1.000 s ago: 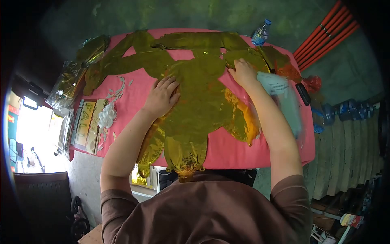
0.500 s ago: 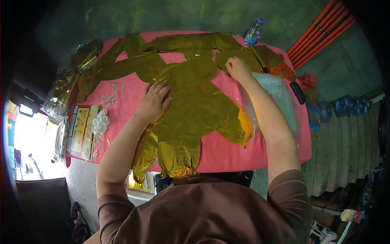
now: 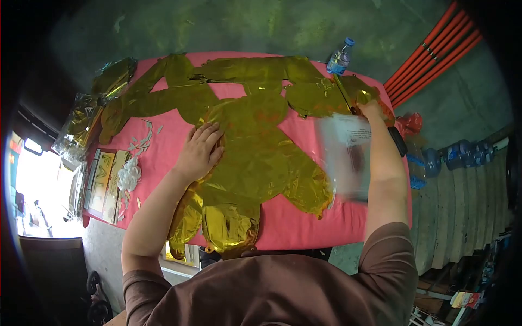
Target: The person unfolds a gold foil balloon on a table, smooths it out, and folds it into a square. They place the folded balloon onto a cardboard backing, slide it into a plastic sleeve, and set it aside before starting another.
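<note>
A large flat golden foil sheet (image 3: 250,146) with rounded lobes lies on the pink table cover (image 3: 293,228), its lower end at the near edge. My left hand (image 3: 204,148) rests flat on its left side, fingers stretched out. At the far right, my right hand (image 3: 372,110) is closed at the foil near a dark stick (image 3: 343,93); what its fingers hold is too small to make out. Beneath my right forearm lies a clear plastic bag (image 3: 345,155) with printed text, blurred. More golden foil shapes (image 3: 244,69) spread along the far side.
A water bottle (image 3: 340,57) stands at the far right edge, a black object (image 3: 397,141) at the right edge. On the left are packaged foil (image 3: 81,122), a white ribbon bundle (image 3: 129,174), paper scraps and a flat box (image 3: 102,176). Red poles (image 3: 427,54) lean beyond.
My right hand has moved right across the foil to the far right corner. The plastic bag has shifted left and blurred. My left hand stays on the foil.
</note>
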